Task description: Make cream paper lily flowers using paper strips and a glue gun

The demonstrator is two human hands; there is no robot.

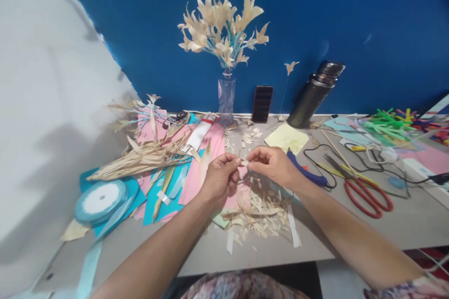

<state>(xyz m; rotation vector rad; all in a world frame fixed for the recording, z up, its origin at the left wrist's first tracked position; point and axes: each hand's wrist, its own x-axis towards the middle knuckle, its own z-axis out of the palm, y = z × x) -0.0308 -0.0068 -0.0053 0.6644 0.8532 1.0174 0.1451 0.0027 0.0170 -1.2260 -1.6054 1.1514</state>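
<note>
My left hand [226,173] is closed in a pinch around a small pale husk piece [244,162] above the middle of the table. From the other side, my right hand [269,162] pinches the same piece between thumb and fingertips. A thin stem seems to run by the left fingertips, but it is too small to make out clearly. Below both hands lies a heap of dry husk scraps [263,210]. Pink paper [217,145] shows behind my left hand. Beside my right forearm rests a blue glue gun [307,171].
A plastic bottle [227,98] at the back holds husk flowers [224,23]. A phone [262,104] and a dark flask [314,96] lean on the wall. Red-handled scissors [366,196] and cables lie right; dry husks [140,159] and a ribbon roll [101,201] lie left.
</note>
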